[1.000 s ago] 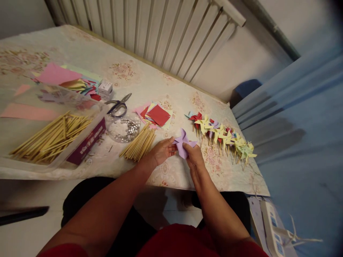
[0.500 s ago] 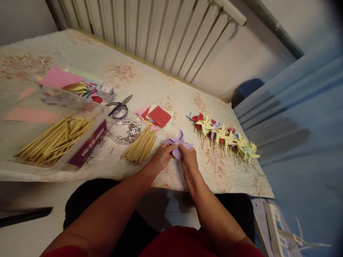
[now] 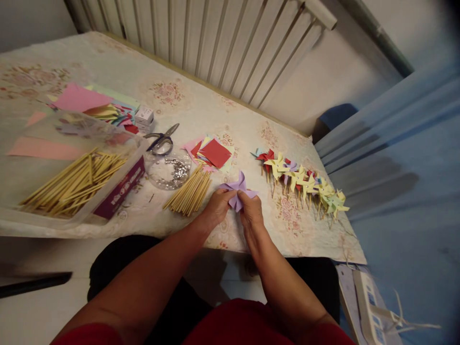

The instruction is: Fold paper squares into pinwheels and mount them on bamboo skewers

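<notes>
A purple paper pinwheel (image 3: 237,186) with folded blades is held up between both hands, over the near part of the table. My left hand (image 3: 219,207) is closed on its left side, the thumb toward the centre. From the right, my right hand (image 3: 251,209) grips it, with the thumb pressed near the middle. Fingers under the paper are hidden. Left of my hands lies a bundle of thin wooden sticks (image 3: 189,190). Behind them rests a stack of coloured paper squares (image 3: 215,153), red on top. Several finished pinwheels (image 3: 296,178) on sticks lie in a row to the right.
A clear plastic box (image 3: 138,163) holding more sticks stands at the left. Beside it are a round clear dish (image 3: 168,171) of small metal pieces, scissors (image 3: 163,140), a small white box (image 3: 144,116) and coloured paper sheets (image 3: 82,98). A power strip (image 3: 370,306) sits lower right.
The view has shifted slightly. Both hands still hold the purple pinwheel, its blades turned a little; the right thumb sits slightly higher, near the centre.
</notes>
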`<state>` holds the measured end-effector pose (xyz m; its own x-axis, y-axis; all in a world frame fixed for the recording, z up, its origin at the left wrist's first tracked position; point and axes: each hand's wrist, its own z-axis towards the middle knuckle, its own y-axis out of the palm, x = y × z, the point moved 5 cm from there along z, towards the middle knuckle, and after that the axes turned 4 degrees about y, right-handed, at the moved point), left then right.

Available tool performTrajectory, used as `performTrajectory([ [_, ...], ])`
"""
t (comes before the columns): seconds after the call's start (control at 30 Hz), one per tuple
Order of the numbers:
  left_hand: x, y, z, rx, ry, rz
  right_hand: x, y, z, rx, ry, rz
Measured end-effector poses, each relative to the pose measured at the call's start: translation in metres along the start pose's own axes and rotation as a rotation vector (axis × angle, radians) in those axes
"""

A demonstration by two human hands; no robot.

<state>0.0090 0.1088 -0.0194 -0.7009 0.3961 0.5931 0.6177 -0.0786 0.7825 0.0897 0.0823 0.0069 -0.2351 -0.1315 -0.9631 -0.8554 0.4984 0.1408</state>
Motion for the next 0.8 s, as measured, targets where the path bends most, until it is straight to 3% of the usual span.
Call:
performTrajectory([
  [0.23,0.006,0.001,-0.002,0.017,0.033,-0.013,0.001,0.001,-0.001,-0.023,0.026,0.076],
  [0.4,0.01,0.0,0.0,0.042,0.045,-0.017,0.003,-0.014,0.004,-0.003,0.0,0.007],
  [0.47,0.012,-0.001,0.001,0.049,0.046,-0.01,0.0,-0.024,0.003,0.017,-0.08,-0.126],
  [0.63,0.012,-0.001,0.002,0.038,0.038,-0.007,-0.01,-0.052,-0.012,0.247,-0.356,-0.377],
  [0.7,0.012,-0.002,0.002,0.053,0.044,-0.002,-0.012,-0.053,-0.022,0.238,-0.478,-0.474],
  [0.8,0.013,-0.002,0.001,0.06,0.055,0.005,-0.014,-0.045,-0.034,0.113,-0.648,-0.626],
])
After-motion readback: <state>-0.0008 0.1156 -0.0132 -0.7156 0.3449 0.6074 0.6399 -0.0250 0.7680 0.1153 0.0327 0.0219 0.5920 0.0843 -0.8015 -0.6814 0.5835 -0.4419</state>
